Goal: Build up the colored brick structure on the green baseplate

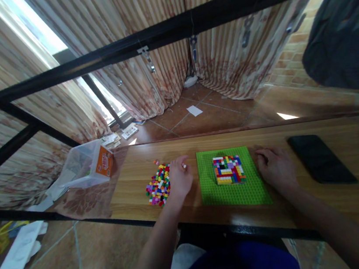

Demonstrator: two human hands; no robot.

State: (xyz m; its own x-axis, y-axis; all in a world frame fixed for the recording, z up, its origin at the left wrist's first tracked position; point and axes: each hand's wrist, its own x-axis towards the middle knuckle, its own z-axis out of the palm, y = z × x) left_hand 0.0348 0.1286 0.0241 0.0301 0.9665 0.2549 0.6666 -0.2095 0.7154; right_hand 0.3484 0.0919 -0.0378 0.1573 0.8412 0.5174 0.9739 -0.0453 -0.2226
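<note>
A green baseplate (213,191) lies flat on the wooden table (309,214), with a patch of multicoloured small bricks (229,169) built on its upper middle. A loose pile of coloured bricks (157,186) lies left of the plate. My left hand (179,178) rests between the pile and the plate, fingers pinched on a small white brick (184,166). My right hand (275,167) lies on the table just right of the plate, fingers curled down, nothing visible in them.
A black phone (320,158) lies right of my right hand. A clear plastic container with an orange label (87,164) lies tipped at the table's left end. Black frame bars cross overhead. Papers lie on the tiled floor below curtains.
</note>
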